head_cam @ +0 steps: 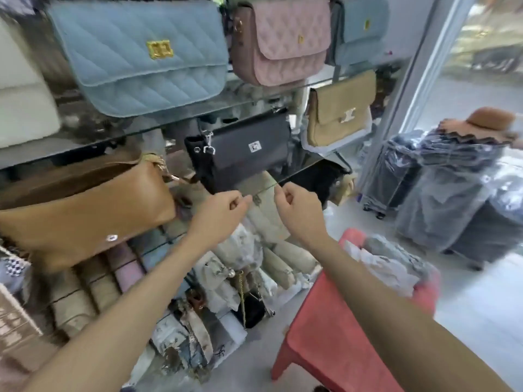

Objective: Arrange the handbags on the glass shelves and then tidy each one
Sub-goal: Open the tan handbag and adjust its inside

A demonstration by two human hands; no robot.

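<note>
Below the front edge of the middle glass shelf (297,172), where the black flap handbag with a small silver clasp (243,154) sits between the tan leather handbag (85,210) and the beige handbag with a metal logo (336,114), both hands hang just short of it; the left hand (220,210) and the right hand (297,206) have fingers curled with thumb to forefinger, yet whether they pinch anything I cannot tell. Judging by its look, the black bag is light, soft-sided and smooth; it should be taken by both lower corners, well clear of the brittle glass.
</note>
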